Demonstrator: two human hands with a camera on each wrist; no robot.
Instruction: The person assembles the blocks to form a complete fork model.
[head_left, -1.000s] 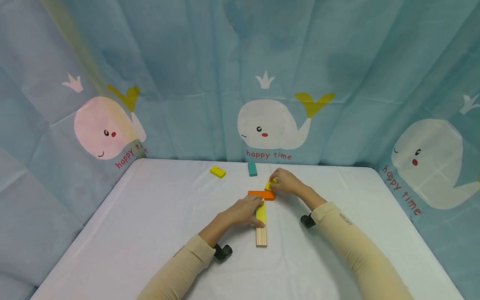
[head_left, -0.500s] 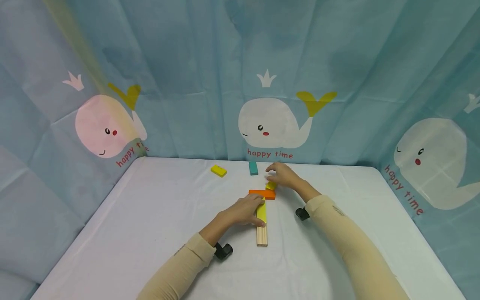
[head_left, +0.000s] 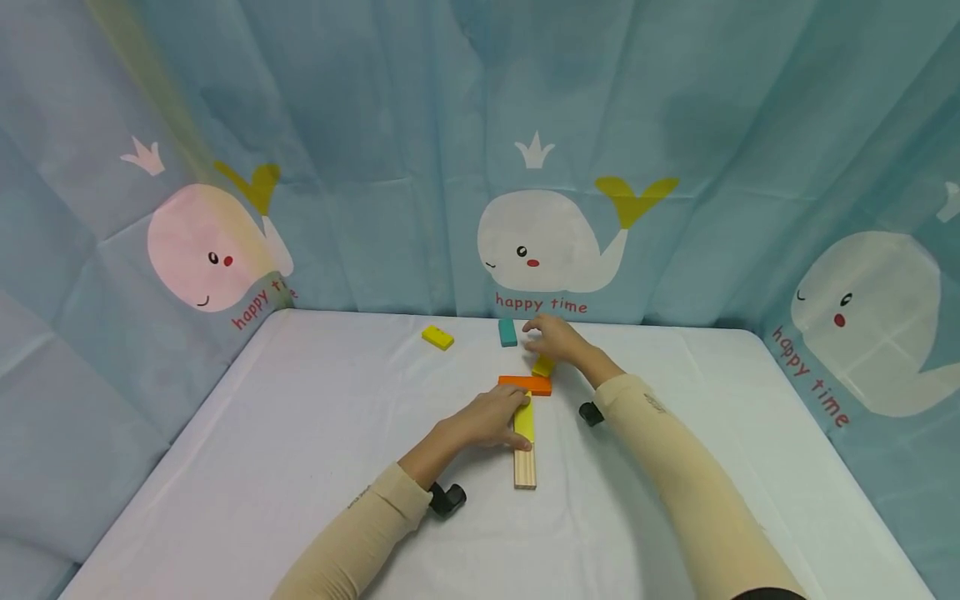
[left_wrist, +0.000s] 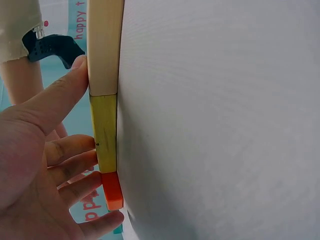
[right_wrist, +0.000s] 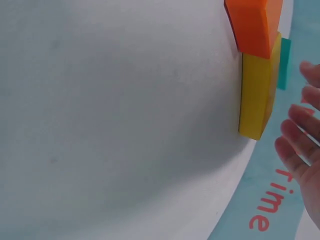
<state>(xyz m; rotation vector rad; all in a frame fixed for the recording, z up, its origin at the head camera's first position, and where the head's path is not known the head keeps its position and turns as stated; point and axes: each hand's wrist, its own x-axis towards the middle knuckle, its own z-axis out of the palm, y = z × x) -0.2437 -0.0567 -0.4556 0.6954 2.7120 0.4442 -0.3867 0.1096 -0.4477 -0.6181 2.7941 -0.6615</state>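
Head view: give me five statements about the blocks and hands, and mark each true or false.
1. The plain wooden block lies nearest the person. True.
2. The left hand touches only the teal block. False: it touches the yellow block between the wooden and orange blocks.
3. The leftmost yellow block lies apart from the other blocks. True.
4. The right hand grips the orange block. False: it holds nothing.
5. The teal and orange blocks lie apart. True.

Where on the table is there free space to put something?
The table is free between left sleeve and left edge, and between right sleeve and right edge. Crowded: the centre, around left hand, right hand, orange block and wooden block.
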